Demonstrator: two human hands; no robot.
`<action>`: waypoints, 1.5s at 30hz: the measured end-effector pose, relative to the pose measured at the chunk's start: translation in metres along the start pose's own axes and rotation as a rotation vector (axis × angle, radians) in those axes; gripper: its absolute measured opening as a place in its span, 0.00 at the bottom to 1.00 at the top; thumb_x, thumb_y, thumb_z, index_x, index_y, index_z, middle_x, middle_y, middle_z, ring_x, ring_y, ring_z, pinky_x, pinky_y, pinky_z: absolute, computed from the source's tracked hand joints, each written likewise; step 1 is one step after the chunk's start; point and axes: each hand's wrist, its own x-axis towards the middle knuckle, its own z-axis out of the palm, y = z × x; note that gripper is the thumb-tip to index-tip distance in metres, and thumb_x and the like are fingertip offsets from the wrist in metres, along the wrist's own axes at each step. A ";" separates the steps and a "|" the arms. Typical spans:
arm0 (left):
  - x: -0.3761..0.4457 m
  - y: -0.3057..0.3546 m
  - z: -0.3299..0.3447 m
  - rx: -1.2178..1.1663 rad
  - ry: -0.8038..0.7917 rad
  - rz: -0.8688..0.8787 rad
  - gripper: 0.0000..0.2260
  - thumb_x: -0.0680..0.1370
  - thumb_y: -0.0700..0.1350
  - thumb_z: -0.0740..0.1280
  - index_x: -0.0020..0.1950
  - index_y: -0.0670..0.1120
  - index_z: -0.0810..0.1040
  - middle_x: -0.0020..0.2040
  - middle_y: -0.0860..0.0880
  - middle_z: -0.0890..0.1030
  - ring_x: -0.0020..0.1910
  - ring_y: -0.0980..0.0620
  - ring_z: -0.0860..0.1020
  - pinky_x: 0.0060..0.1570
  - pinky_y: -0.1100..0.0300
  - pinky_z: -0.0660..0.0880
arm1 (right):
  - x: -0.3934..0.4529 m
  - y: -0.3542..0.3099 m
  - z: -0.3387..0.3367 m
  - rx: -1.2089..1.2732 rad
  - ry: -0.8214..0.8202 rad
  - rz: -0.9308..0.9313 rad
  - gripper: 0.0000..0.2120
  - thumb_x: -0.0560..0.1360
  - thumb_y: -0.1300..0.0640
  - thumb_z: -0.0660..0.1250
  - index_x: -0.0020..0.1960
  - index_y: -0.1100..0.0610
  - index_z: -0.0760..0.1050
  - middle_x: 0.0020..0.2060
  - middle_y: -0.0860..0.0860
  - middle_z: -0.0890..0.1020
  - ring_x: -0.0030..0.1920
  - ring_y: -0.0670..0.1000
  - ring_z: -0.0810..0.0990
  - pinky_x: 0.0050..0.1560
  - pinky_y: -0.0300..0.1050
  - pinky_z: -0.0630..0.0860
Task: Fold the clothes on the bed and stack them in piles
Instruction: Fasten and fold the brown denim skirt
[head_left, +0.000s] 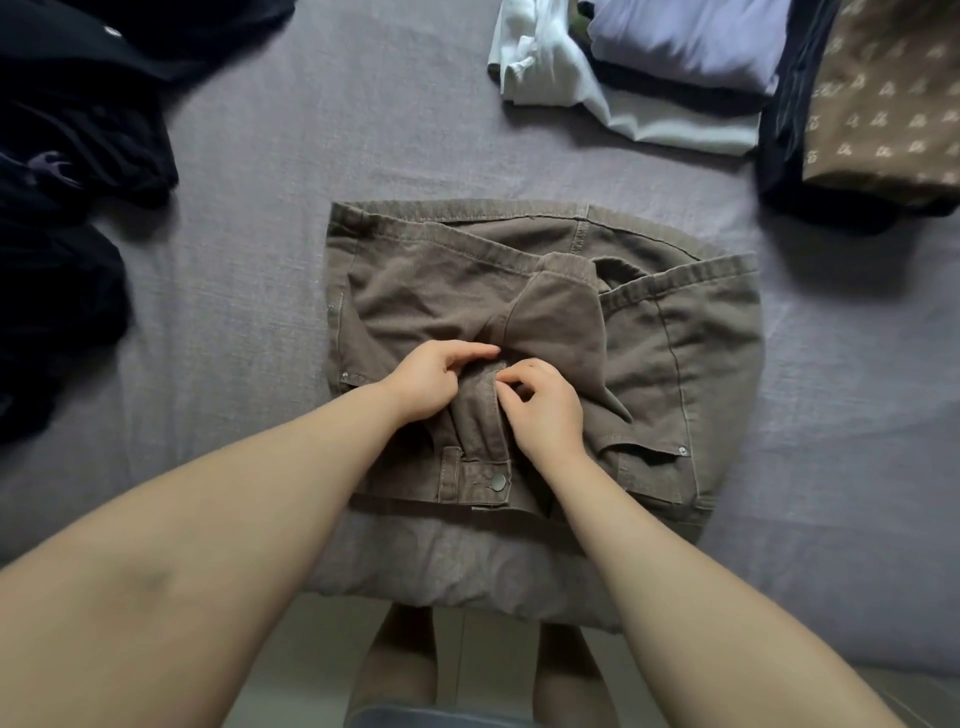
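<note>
Brown denim is bunched between my fingers: my left hand (428, 382) pinches the fly flap of the trousers (675, 353) from its left side, thumb and fingertips curled into the cloth, and my right hand (543, 408) pinches the same flap from the right, fingers bent over its edge. The two hands sit close together, the flap standing up as a ridge between them. Just below them the waistband button (500, 482) shows, facing me (it looks fastened, though I cannot be sure). The trousers lie folded into a rough square in the middle of the bed (260, 208), waistband at the near edge, hems toward the far side. The grey sheet spreads out around them. Far right, a stack (691, 47) has a lilac piece on top, white cloth (540, 62) beside it, and a brown patterned piece (883, 104) over dark ones. Far left, black clothes (67, 156) lie in an unfolded heap.
</note>
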 end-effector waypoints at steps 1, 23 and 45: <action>0.000 -0.001 0.000 0.018 -0.007 0.002 0.26 0.75 0.24 0.53 0.66 0.42 0.75 0.64 0.47 0.77 0.66 0.56 0.71 0.66 0.73 0.61 | 0.000 0.002 -0.003 -0.019 -0.015 -0.056 0.03 0.74 0.57 0.69 0.45 0.54 0.83 0.44 0.45 0.81 0.42 0.47 0.78 0.46 0.48 0.76; -0.023 0.005 0.024 0.421 0.064 0.169 0.21 0.82 0.42 0.58 0.75 0.45 0.64 0.75 0.48 0.65 0.76 0.52 0.58 0.71 0.65 0.52 | -0.017 -0.005 -0.030 0.081 -0.258 -0.014 0.03 0.70 0.63 0.73 0.39 0.56 0.81 0.36 0.47 0.80 0.39 0.47 0.78 0.45 0.37 0.73; -0.046 0.009 0.044 0.676 0.456 0.233 0.21 0.76 0.57 0.60 0.59 0.44 0.78 0.57 0.45 0.77 0.58 0.46 0.74 0.54 0.51 0.74 | -0.027 0.008 -0.038 0.023 -0.288 -0.024 0.02 0.71 0.62 0.73 0.42 0.58 0.82 0.36 0.48 0.81 0.38 0.45 0.77 0.44 0.38 0.72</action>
